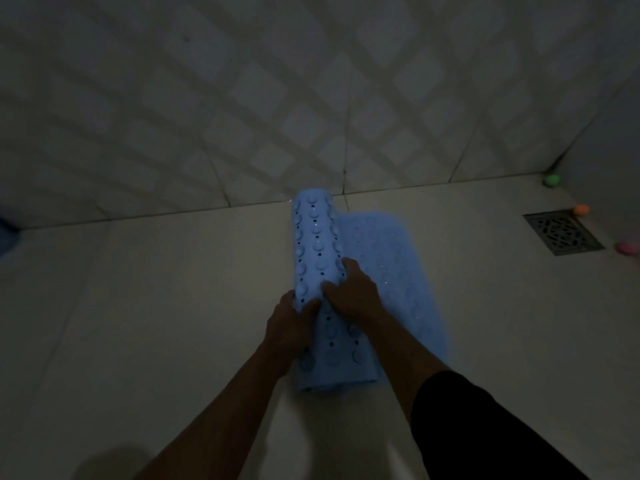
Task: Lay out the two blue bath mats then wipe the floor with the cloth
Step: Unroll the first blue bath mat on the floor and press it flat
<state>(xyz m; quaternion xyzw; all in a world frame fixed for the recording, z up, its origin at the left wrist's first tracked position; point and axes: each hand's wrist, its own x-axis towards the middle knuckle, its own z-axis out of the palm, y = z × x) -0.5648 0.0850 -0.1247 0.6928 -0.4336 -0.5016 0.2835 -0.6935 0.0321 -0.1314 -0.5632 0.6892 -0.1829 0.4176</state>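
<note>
Dim floor [156, 289]; left hand [291, 322], right hand [353, 289] grip half-rolled mat [315, 237]; left fingertips hidden.

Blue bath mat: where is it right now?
In the head view the blue bath mat lies mid-floor, its far end at the tiled wall, left of the floor drain. The left hand and right hand are on its rolled left part.

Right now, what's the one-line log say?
blue bath mat: half unrolled | left hand: grips it | right hand: grips it
</note>
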